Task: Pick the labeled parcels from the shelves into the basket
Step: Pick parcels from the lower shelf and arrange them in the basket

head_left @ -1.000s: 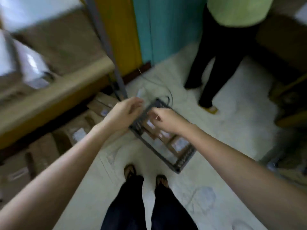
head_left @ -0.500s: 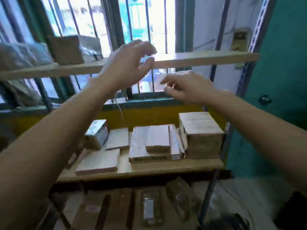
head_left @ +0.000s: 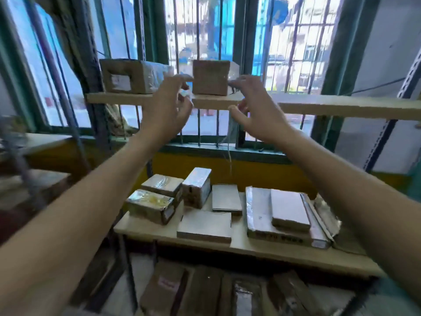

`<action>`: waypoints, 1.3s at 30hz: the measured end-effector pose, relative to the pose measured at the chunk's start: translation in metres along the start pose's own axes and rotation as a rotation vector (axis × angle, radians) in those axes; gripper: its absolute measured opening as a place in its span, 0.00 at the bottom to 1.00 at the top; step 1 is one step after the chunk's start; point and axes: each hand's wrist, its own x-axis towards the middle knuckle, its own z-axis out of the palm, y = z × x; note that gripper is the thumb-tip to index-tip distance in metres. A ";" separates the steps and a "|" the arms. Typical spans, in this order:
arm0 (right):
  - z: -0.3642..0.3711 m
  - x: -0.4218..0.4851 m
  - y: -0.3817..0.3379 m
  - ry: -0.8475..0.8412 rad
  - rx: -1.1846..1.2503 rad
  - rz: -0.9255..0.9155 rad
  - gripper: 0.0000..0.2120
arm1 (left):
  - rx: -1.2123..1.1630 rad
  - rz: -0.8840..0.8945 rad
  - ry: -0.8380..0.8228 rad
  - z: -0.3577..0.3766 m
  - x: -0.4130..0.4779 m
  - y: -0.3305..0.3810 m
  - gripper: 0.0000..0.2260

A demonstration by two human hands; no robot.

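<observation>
Both hands are spread and empty, the left hand (head_left: 167, 106) and right hand (head_left: 255, 106) on either side of a brown parcel (head_left: 210, 77) on the top shelf (head_left: 341, 108), not yet gripped, many parcels remain below, and the basket is not visible.

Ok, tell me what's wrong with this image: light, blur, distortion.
Head view: bright window backlights the top-shelf parcels, leaving their faces dark; left edge smeared by motion blur; wide-angle lens bends the shelf upright at right; both hands fairly sharp.
</observation>
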 end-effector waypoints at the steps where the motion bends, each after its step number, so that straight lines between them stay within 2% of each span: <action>1: 0.021 0.002 -0.006 -0.020 0.025 -0.012 0.22 | 0.022 -0.027 -0.018 0.000 -0.012 -0.020 0.15; 8: 0.151 -0.005 -0.033 -0.299 0.177 0.019 0.21 | 0.150 -0.223 -0.173 0.010 -0.055 -0.124 0.13; 15: 0.265 -0.005 -0.005 -0.616 0.243 0.160 0.23 | 0.160 -0.376 -0.413 0.055 -0.070 -0.207 0.12; 20: 0.346 -0.010 0.025 -0.808 0.270 0.289 0.27 | 0.223 -0.619 -0.575 0.095 -0.106 -0.260 0.13; 24: 0.402 -0.020 0.037 -0.949 0.302 0.336 0.34 | 0.259 -0.808 -0.684 0.117 -0.148 -0.302 0.15; 26: 0.424 -0.021 0.038 -0.965 0.277 0.380 0.37 | 0.316 -0.856 -0.776 0.123 -0.168 -0.318 0.17; 29: 0.451 -0.018 0.035 -1.006 0.188 0.382 0.40 | 0.340 -0.814 -0.862 0.128 -0.185 -0.340 0.18; 33: 0.471 -0.016 0.027 -1.002 0.165 0.410 0.43 | 0.265 -0.819 -0.820 0.127 -0.189 -0.371 0.24; 37: 0.476 -0.022 0.023 -0.905 0.177 0.423 0.39 | 0.180 -0.836 -0.778 0.126 -0.197 -0.397 0.33; 39: 0.473 -0.014 0.027 -0.965 0.253 0.471 0.35 | 0.057 -0.801 -0.767 0.126 -0.199 -0.408 0.39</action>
